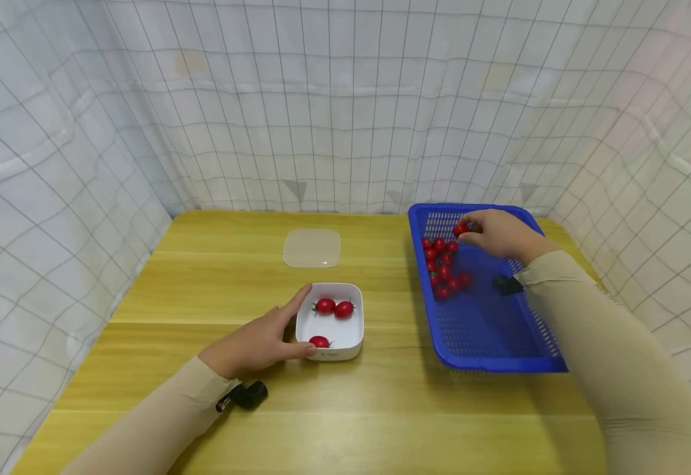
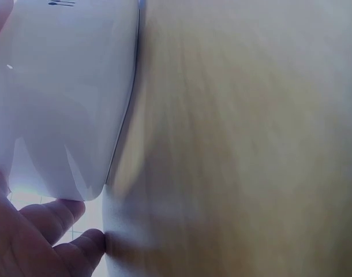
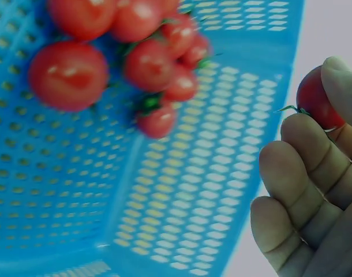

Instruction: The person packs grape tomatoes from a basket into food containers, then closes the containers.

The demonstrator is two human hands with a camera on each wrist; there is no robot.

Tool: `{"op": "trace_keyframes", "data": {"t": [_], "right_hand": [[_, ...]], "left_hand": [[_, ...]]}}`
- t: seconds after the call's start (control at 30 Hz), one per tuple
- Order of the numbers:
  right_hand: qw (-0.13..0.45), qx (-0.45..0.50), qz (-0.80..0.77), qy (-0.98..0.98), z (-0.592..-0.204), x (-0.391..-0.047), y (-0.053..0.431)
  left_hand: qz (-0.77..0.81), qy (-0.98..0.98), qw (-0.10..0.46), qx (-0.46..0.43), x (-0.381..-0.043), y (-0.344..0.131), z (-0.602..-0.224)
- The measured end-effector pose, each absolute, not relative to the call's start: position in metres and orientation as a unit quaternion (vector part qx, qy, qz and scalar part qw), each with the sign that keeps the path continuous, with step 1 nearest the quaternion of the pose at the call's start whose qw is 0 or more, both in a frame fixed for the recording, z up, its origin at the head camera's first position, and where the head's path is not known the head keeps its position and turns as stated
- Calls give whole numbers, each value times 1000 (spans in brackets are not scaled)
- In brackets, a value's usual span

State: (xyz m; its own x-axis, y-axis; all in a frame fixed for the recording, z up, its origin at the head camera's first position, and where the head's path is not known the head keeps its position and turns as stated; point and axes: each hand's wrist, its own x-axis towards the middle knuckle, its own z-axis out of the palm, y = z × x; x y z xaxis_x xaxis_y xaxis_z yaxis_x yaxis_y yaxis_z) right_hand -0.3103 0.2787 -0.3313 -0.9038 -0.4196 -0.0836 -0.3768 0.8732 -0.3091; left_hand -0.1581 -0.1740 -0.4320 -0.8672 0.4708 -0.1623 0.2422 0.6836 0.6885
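My left hand (image 1: 260,341) holds a small white square container (image 1: 344,331) at its left side, thumb at the near edge and fingers toward the far corner. Three cherry tomatoes lie inside, two close together at the back and one tomato (image 1: 319,342) by the front wall. Over the far part of a blue plastic basket (image 1: 488,330), my right hand (image 1: 498,232) pinches a cherry tomato (image 3: 318,98) between thumb and fingers; its green stem shows in the right wrist view. Several more cherry tomatoes (image 1: 443,272) are heaped along the basket's left side.
A translucent flat lid (image 1: 312,248) lies on the wooden table (image 1: 214,290) behind the container. White gridded sheets (image 1: 345,119) hang at the back and both sides. The basket stands at the right of the table, its rim raised.
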Motion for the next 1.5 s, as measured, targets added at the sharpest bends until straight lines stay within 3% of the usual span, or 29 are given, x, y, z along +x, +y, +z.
{"op": "trace_keyframes", "data": {"t": [0.37, 0.83, 1.5], "right_hand": [[40, -297, -150, 942, -285, -266, 212], [100, -434, -99, 890, -286, -228, 115], [130, -481, -75, 864, -296, -212, 93]], "left_hand": [[336, 906, 161, 200, -163, -175, -429], [342, 903, 172, 196, -164, -175, -430], [335, 906, 173, 193, -160, -176, -433]]}}
